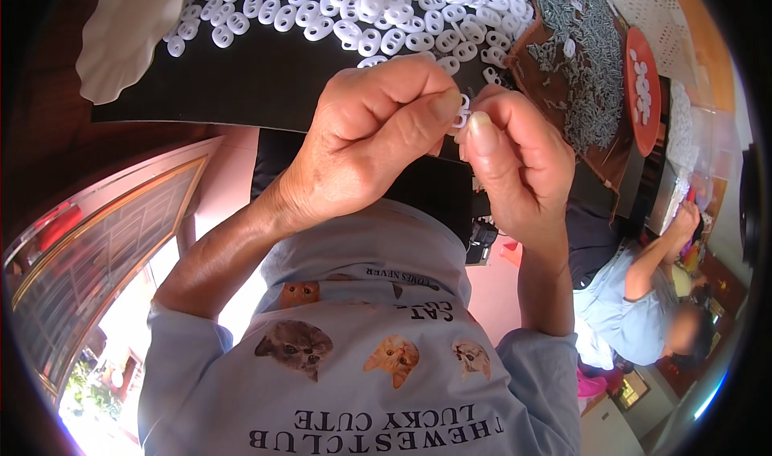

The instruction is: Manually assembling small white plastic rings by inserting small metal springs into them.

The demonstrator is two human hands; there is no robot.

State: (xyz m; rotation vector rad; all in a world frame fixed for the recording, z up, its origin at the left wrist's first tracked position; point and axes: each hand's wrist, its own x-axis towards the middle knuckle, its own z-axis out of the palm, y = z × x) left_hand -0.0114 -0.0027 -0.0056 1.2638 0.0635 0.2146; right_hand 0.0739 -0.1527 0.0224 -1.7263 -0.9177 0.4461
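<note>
In front of my chest, both hands meet at the black table's near edge. My left hand (362,138) is closed, its thumb and curled forefinger pinching a small white two-hole plastic cord lock (462,112). Right against the piece, my right hand (523,158) is also closed in a pinch, its thumb tip at the piece's edge. Whatever else lies between the right fingers is hidden. Just beyond my hands spreads a heap of similar white cord locks (366,6). To its right lies a pile of small grey metal springs (591,70).
The springs rest on a brown sheet (527,54). An orange-red oval dish (655,126) with several white pieces stands at the right. A wavy-edged white tray (121,46) sits left on the black tabletop (217,86). Another person (627,295) works at the far right.
</note>
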